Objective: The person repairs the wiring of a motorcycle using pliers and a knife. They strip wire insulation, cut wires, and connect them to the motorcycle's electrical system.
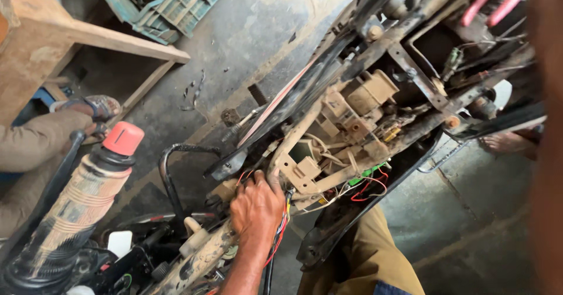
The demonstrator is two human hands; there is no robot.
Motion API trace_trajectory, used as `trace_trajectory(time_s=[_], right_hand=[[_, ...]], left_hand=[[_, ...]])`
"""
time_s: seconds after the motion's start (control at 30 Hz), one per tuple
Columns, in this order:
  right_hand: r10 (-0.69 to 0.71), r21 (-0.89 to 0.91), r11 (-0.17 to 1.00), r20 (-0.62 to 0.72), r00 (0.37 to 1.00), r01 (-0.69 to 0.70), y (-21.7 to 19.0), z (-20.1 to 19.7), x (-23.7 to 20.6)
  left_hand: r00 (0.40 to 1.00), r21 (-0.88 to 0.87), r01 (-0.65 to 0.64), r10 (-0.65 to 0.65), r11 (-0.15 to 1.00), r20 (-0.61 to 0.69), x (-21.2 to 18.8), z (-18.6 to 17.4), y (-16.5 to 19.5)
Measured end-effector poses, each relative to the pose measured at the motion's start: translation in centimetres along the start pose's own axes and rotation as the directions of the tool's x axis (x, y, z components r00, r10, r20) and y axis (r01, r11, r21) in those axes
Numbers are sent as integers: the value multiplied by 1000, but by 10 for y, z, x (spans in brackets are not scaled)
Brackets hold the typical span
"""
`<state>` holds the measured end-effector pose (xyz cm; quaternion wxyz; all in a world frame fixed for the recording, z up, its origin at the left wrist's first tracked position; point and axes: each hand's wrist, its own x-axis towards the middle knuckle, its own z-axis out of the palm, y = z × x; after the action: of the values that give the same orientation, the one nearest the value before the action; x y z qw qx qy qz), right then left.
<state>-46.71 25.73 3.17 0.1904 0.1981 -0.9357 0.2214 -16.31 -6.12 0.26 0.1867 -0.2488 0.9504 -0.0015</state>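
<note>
One hand deep in a stripped motorbike frame

One hand of yours shows, and which one it is cannot be told for sure; the arm rises from the bottom centre, so it reads as your left hand (257, 204). At far left, a rubber handlebar grip (70, 213) with a red cap (122, 138) points up at you, and behind it sits another person's knee (35, 139) beside a wooden bench (88, 37). At centre, your fingers (258, 179) are curled and pressing into the dusty frame (305, 148), just beside a bundle of red and coloured wires (282, 221) that runs along your wrist. Whether the fingers pinch anything is hidden. Just right of the hand sit tan plastic connector blocks (352, 110) and a green plug (366, 173) with loose red wire (369, 190). Your other hand is out of view. Judging from this, work slowly by touch, keep the wires slack, and avoid tugging them against the sharp metal edges
</note>
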Motion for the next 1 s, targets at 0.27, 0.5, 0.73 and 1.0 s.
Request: trace_trajectory(time_s=[0.27,0.5,0.73,1.0], right_hand=[[-49,189,979,585,810,-78,-204,41,-95],[16,350,905,542,840,-243,-222,58,-116],[76,201,949,605,793,-244,-220,60,-125],[-19,164,981,605,796,-102,-224,73,-126]], left_hand=[[1000,-8,-7,7,1000,30,4,4,-5],[999,-45,-9,7,999,-38,2,1,-6],[998,-164,41,-32,986,60,10,-13,-9],[986,-681,-158,76,715,-150,38,-6,-50]])
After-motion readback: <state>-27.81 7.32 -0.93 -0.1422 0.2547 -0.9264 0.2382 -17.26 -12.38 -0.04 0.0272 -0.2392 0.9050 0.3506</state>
